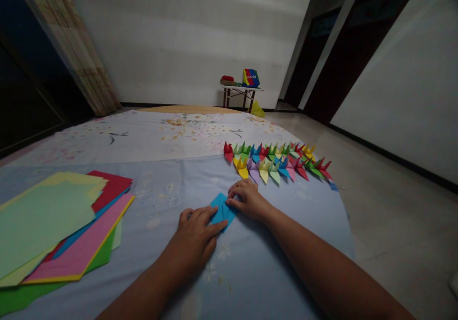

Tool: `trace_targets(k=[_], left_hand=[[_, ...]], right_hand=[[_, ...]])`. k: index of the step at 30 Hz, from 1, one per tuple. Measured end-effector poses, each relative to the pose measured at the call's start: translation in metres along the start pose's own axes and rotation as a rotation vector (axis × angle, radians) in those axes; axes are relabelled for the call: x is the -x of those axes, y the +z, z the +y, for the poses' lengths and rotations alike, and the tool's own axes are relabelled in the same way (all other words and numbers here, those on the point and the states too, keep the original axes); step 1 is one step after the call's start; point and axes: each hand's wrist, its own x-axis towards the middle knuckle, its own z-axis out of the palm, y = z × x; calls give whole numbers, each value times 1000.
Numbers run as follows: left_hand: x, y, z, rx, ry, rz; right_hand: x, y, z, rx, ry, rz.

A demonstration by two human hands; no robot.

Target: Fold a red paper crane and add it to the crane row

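A small folded sheet of blue origami paper lies on the cloth in front of me, roughly diamond-shaped with creases across its face. My left hand rests on its left side, thumb and forefinger spread and pressing it to the table. At the right corner, my right hand has its thumb and fingers curled together on the paper, pinching a flap. The exact edge under those fingertips is hidden. Just beyond, several folded paper cranes of many colours stand in two rows.
On the left lies a fanned pile of coloured paper sheets. A floral tablecloth covers the round table. Farther back, a small side table by the wall holds a colourful box, with a yellow bag below.
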Motion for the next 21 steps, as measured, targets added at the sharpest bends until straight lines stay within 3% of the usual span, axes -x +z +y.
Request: trace_targets(k=[6, 21], left_hand=[[1, -12, -14, 31, 85, -102], [-1, -13, -10, -21, 120, -127]], right_hand=[[-2, 2, 1, 21, 14, -14], [-1, 2, -1, 38, 26, -25]])
